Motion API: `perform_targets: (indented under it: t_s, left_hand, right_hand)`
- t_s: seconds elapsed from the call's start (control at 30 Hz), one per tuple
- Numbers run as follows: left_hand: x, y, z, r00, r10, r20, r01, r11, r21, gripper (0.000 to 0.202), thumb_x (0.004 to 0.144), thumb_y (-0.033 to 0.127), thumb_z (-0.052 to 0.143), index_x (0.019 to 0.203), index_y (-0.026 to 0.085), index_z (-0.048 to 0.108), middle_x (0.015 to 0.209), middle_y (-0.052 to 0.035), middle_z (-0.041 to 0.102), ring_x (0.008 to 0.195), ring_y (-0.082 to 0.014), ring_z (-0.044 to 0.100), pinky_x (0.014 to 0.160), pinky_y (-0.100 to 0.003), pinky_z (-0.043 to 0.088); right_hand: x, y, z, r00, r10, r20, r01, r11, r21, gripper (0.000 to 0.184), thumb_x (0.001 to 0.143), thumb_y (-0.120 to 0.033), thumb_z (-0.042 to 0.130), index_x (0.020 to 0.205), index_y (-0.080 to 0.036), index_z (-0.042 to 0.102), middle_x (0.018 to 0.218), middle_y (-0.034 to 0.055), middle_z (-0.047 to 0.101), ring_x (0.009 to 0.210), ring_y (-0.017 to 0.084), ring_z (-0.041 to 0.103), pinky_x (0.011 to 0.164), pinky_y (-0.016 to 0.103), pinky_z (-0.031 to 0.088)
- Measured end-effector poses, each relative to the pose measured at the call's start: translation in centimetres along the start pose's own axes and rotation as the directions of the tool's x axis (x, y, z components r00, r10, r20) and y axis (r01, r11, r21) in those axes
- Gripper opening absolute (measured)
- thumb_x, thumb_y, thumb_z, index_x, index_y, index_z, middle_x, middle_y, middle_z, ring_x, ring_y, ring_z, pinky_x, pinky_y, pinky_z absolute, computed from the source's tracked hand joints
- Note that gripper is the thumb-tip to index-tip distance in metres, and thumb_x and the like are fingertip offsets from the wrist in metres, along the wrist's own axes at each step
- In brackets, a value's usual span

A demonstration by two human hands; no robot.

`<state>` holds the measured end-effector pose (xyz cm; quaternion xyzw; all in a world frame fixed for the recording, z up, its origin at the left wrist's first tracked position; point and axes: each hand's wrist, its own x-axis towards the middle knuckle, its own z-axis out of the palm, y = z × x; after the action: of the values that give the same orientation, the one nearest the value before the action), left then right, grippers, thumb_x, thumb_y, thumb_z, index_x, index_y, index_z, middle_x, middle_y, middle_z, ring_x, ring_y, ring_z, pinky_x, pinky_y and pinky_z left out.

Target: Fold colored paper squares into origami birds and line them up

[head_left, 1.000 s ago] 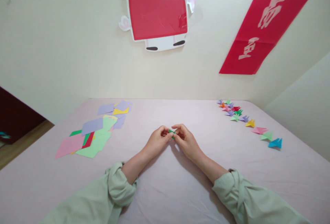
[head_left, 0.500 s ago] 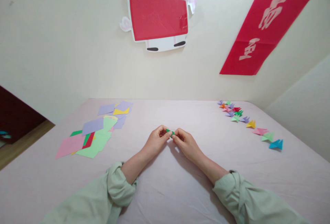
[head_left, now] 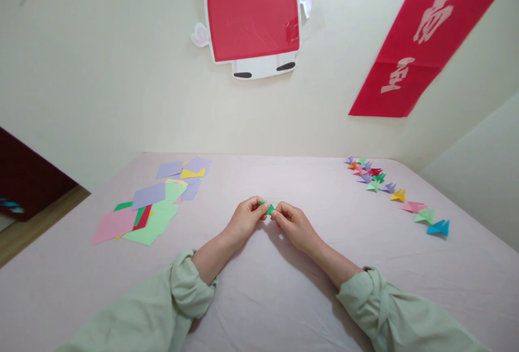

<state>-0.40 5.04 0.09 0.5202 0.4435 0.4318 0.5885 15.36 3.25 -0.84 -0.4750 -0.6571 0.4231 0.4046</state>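
A small folded piece of green paper (head_left: 270,209) is pinched between my two hands, above the middle of the cloth-covered table (head_left: 259,287). My left hand (head_left: 248,217) grips its left side between thumb and fingers. On the other side, the thumb and fingertips of my right hand (head_left: 292,222) close on its right end. Most of the paper is hidden by the fingers, so its full shape does not show.
Loose paper sheets (head_left: 148,196) in purple, green, pink, red and yellow overlap on the left. Several folded paper figures, including a blue one (head_left: 438,227), run in a line along the right. Behind the table, the wall bears a red cartoon cutout (head_left: 253,11) and a red banner (head_left: 405,65).
The view has shifted slightly. A little more of the green paper shows between my fingers; both hands keep their pinch on it in nearly the same place.
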Motion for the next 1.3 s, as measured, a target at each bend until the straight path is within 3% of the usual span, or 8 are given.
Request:
perform_targets:
  t_s: [0.2,0.33,0.53,0.73,0.93,1.07,1.17,1.3]
  left_hand:
    - [0.1,-0.1,0.0,1.0,-0.013,0.005,0.014,0.998,-0.061,0.03,0.073,0.043,0.068,0.074,0.015,0.059,0.07,0.0006,0.059,0.065,-0.0099,0.051,0.064,-0.023,0.039]
    - [-0.1,0.1,0.2,0.999,-0.003,0.052,0.003,1.0,0.014,0.028,0.074,0.04,0.065,0.067,0.016,0.053,0.06,0.0035,0.051,0.057,-0.0086,0.045,0.057,-0.021,0.034]
    - [0.1,-0.4,0.2,1.0,-0.014,0.018,0.013,0.998,0.064,0.026,0.074,0.038,0.062,0.067,0.016,0.049,0.059,0.0036,0.051,0.053,-0.0078,0.042,0.052,-0.021,0.032]
    - [-0.2,-0.1,0.4,0.992,0.021,0.128,-0.042,0.986,0.159,0.024,0.076,0.037,0.059,0.066,0.016,0.052,0.057,0.0043,0.047,0.052,-0.0082,0.041,0.051,-0.021,0.031]
    - [-0.2,0.0,0.4,0.984,0.056,0.171,-0.089,0.978,0.19,0.02,0.079,0.033,0.055,0.069,0.016,0.051,0.06,0.0043,0.047,0.056,-0.009,0.041,0.054,-0.022,0.033]
    - [0.0,-0.2,0.5,0.986,0.117,0.115,-0.139,0.969,0.205,0.02,0.079,0.031,0.056,0.067,0.017,0.048,0.06,0.0049,0.046,0.058,-0.0092,0.042,0.057,-0.022,0.034]
    - [0.2,-0.6,0.4,0.995,0.093,0.029,-0.097,0.981,0.168,0.017,0.079,0.03,0.056,0.069,0.018,0.048,0.061,0.0045,0.049,0.058,-0.0099,0.047,0.058,-0.022,0.037]
    - [0.1,-0.8,0.5,0.998,0.063,-0.029,-0.059,0.993,0.104,0.017,0.076,0.03,0.059,0.071,0.018,0.049,0.066,0.0036,0.053,0.062,-0.011,0.053,0.061,-0.023,0.042]
  right_hand:
    - [-0.1,-0.1,-0.1,1.0,0.012,-0.028,-0.011,1.0,0.006,0.028,0.088,-0.037,0.048,0.066,-0.019,0.05,0.056,-0.0048,0.046,0.054,0.011,0.04,0.054,0.024,0.032]
    - [0.0,-0.2,-0.1,0.999,0.0,-0.041,0.001,1.0,0.022,0.028,0.088,-0.036,0.048,0.065,-0.02,0.049,0.056,-0.0047,0.045,0.054,0.011,0.041,0.054,0.024,0.032]
    - [0.1,0.4,-0.1,0.996,-0.047,-0.079,0.048,0.999,0.016,0.02,0.088,-0.034,0.05,0.073,-0.02,0.051,0.066,-0.0036,0.049,0.061,0.012,0.046,0.059,0.024,0.036]
    - [0.2,0.7,-0.3,0.991,-0.058,-0.123,0.059,0.998,0.001,0.019,0.087,-0.033,0.052,0.074,-0.02,0.05,0.068,-0.0034,0.049,0.063,0.013,0.046,0.059,0.025,0.036]
    - [0.3,0.7,-0.2,0.987,-0.04,-0.154,0.045,0.999,0.027,0.024,0.089,-0.035,0.047,0.07,-0.02,0.047,0.064,-0.0042,0.043,0.062,0.013,0.041,0.058,0.026,0.034]
    - [0.1,0.1,-0.4,0.977,-0.076,-0.202,0.066,0.996,-0.054,0.021,0.091,-0.031,0.044,0.073,-0.02,0.051,0.07,-0.0012,0.05,0.067,0.015,0.047,0.063,0.027,0.037]
    - [-0.3,-0.6,-0.5,0.939,-0.212,-0.269,0.153,0.962,-0.226,0.012,0.09,-0.025,0.046,0.09,-0.02,0.056,0.088,0.0043,0.058,0.082,0.019,0.053,0.076,0.031,0.041]
    - [-0.8,-1.1,-0.1,0.956,-0.273,-0.107,0.222,0.913,-0.343,0.012,0.088,-0.018,0.049,0.095,-0.022,0.057,0.092,0.0051,0.059,0.085,0.02,0.054,0.077,0.033,0.042]
